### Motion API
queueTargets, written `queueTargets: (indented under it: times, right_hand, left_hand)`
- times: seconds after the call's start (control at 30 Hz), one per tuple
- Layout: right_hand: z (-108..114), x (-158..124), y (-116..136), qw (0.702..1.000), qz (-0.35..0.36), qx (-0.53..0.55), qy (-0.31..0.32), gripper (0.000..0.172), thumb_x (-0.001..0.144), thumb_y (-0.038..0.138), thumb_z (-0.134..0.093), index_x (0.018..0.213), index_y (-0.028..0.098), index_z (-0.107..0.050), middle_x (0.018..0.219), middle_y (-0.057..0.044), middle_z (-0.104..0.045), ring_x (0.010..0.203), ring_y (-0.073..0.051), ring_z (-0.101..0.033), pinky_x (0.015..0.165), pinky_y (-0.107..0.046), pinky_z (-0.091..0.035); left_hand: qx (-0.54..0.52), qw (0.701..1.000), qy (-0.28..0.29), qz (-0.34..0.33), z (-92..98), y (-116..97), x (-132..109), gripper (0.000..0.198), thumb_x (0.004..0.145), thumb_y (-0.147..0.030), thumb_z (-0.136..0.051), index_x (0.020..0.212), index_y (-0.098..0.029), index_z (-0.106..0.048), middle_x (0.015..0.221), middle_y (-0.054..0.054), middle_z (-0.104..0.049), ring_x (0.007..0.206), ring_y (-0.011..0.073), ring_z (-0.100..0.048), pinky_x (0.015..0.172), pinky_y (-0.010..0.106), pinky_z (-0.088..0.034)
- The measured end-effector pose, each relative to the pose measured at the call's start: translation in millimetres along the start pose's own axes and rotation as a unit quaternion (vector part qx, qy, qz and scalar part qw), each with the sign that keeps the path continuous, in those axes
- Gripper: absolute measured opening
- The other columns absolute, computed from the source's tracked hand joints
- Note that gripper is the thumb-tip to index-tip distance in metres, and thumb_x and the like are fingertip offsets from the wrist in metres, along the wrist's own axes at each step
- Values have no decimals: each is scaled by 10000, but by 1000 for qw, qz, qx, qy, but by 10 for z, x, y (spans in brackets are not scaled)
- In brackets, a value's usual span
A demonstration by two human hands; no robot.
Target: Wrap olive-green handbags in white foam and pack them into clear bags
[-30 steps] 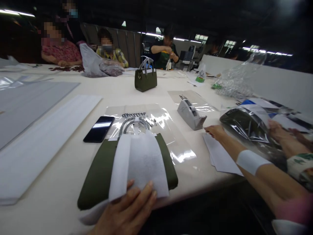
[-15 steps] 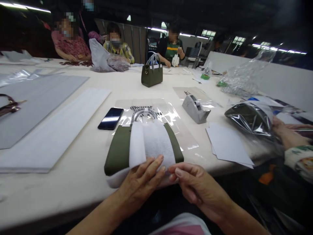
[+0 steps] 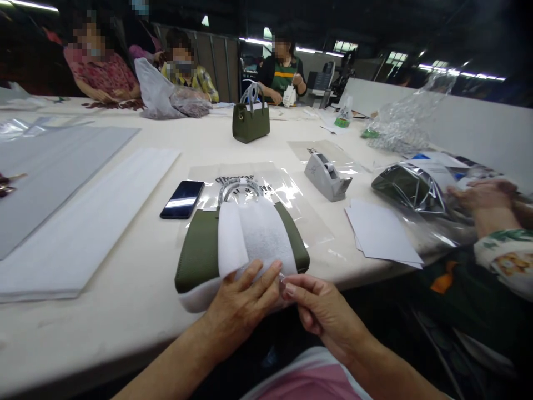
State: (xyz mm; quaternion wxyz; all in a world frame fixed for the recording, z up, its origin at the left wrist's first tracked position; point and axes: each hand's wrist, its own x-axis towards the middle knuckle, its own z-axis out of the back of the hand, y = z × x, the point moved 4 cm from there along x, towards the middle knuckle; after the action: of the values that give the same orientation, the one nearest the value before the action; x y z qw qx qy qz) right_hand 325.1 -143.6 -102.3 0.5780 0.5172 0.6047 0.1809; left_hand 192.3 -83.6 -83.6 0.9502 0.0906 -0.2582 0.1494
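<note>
A green handbag (image 3: 195,250) lies at the table's front edge with its wrapped handles pointing away from me. White foam sheet (image 3: 266,233) is folded over its middle and along its near side. My left hand (image 3: 247,297) rests on the foam with fingers stretched out, pressing it against the bag. Beside it, my right hand (image 3: 320,305) pinches a small piece of clear tape (image 3: 282,279) between thumb and forefinger, close to the left fingertips. Under the bag's far end lies a printed clear plastic bag (image 3: 275,175).
A phone (image 3: 182,200) and white foam strips (image 3: 104,216) lie left. The tape dispenser (image 3: 327,176) and white cards (image 3: 381,233) are right. Another green handbag (image 3: 251,122) stands farther back. At right, a co-worker's hands (image 3: 485,200) hold a plastic-wrapped bag (image 3: 410,189). Other people sit across the table.
My right hand has drawn slightly back from the left, and a bit of clear tape now shows at its fingertips. The co-worker's hands at right have come together on the plastic. The view has shifted slightly.
</note>
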Motion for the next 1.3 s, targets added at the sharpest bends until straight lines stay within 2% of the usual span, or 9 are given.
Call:
queueTargets:
  times: [0.23,0.47,0.63,0.8,0.97,1.03,1.13,1.2,1.3]
  right_hand:
    - [58,58,-211,990,73,51,-112,447,621,375,-711,820,215,-344,419,136,-422,280,-30,-293,282,-127,-199]
    - [247,338,-615,983,58,-60,-166,338,699,401,-616,721,196,-349,461,71,-507,275,-31,-317,289,-143,-184]
    - [366,59,-131,950,208,-122,-200,270,761,413,-591,759,182,-452,517,57,-474,407,-56,-396,382,-167,-321]
    - [-221,-36,628,895,397,-205,-23,223,878,358,-432,982,197,-546,1001,-52,-590,949,-153,-555,846,-271,-436]
    - [-704,246,692,813,443,-363,100,567,842,527,-396,1220,112,-470,1251,-146,-474,1179,-256,-412,1021,-398,-287]
    - [-732,290,661,800,439,-396,106,660,784,574,-468,1238,96,-446,1238,-167,-475,1169,-284,-413,1014,-421,-291]
    - [-729,247,648,787,435,-426,102,690,627,606,-631,1125,140,-523,1172,-145,-507,1108,-305,-449,957,-417,-362]
    - [-746,218,647,780,432,-443,95,640,576,563,-696,1053,163,-548,1116,-121,-524,1051,-294,-479,906,-405,-410]
    - [-773,258,627,768,441,-459,68,337,731,341,-621,1013,170,-551,1043,-103,-552,988,-250,-520,863,-375,-450]
  left_hand:
    - [-8,1000,0,-5,-2,0,12,267,878,-221,-439,1117,-225,-557,1305,-15,-477,1099,207,-438,999,372,-266]
    - [14,999,24,-45,-60,-21,-36,286,838,-226,-482,1111,-249,-564,1344,34,-424,1142,253,-393,1012,438,-219]
    - [59,997,29,-50,-99,-39,-52,307,819,-226,-519,1122,-252,-556,1330,47,-427,1124,253,-388,1020,471,-195]
    - [88,994,43,-41,-96,-123,-9,344,814,-224,-513,1154,-271,-529,1308,40,-434,1125,269,-387,1024,509,-159]
    - [-40,998,24,-44,362,-119,36,214,802,-174,-527,1006,-207,-585,1059,22,-600,1035,202,-491,990,405,-325]
    - [-105,994,-41,-16,698,76,46,179,795,-109,-493,939,-171,-580,911,30,-627,898,147,-544,886,313,-426]
    - [-99,982,-100,125,995,697,132,331,796,-33,-436,1089,-165,-513,979,54,-601,920,129,-542,812,258,-458]
    - [-91,984,-33,149,895,1130,300,468,786,12,-375,1207,-182,-436,1159,68,-540,1069,141,-487,915,293,-413]
    - [-98,978,165,84,433,1597,622,659,676,94,-320,1245,-226,-408,1325,61,-421,1181,190,-397,988,392,-331]
